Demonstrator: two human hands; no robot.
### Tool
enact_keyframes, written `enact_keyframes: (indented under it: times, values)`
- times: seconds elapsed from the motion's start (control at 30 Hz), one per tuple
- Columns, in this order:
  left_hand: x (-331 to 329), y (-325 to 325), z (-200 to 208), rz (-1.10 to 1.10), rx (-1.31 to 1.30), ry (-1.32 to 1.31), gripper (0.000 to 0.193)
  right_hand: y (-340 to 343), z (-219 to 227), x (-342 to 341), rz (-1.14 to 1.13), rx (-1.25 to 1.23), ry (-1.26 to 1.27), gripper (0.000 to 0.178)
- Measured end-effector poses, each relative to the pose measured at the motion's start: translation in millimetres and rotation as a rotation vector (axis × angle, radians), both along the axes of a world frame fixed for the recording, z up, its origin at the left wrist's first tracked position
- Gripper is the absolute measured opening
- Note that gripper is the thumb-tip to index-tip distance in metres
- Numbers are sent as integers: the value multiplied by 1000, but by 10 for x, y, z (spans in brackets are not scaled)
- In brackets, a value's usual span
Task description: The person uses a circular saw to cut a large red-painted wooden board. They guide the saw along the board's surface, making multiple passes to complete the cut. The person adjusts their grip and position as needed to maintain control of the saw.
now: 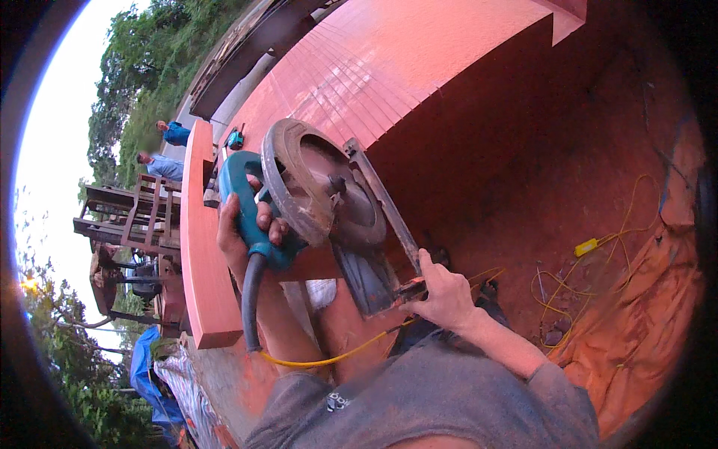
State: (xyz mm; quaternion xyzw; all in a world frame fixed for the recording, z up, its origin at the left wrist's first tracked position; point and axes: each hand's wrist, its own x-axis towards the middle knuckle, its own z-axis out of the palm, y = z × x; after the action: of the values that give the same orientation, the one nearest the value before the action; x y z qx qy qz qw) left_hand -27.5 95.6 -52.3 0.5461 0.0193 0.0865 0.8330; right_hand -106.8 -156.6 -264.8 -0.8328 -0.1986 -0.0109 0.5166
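Note:
A circular saw (pixel 299 202) with a teal body and handle is tipped up, so its round metal guard and flat base plate (pixel 393 209) show. Fingers of my left hand (pixel 258 217) are wrapped around the teal handle. At the plate's near end, my right hand (pixel 445 295) is closed on the corner, by a dark fitting. A thick black cord sleeve (pixel 253 299) hangs from the handle and runs into a yellow cord (pixel 314 364) across my front. Beyond the saw lies a wide reddish wood slab (pixel 374 60) with several parallel lines running over it.
A thick reddish beam (pixel 209 277) stands along the left. A small teal tool (pixel 235 139) rests near its far end. Yellow cord with a yellow connector (pixel 586 247) lies on the dusty ground, beside an orange tarp (pixel 636 329). Two people (pixel 176 133) are at the far left, near stacked wooden frames (pixel 146 213).

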Motion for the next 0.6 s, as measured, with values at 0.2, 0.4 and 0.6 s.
enact_keyframes:
  times: [0.2,0.4,0.6]
  values:
    - [23,70,-63,128,49,14,36,-11,-34,81,22,-28,5,109]
    - [24,55,-39,162,61,59,35,33,-79,142,44,-59,22,111]
    - [117,-12,-40,194,44,15,39,90,-18,253,34,-42,63,111]
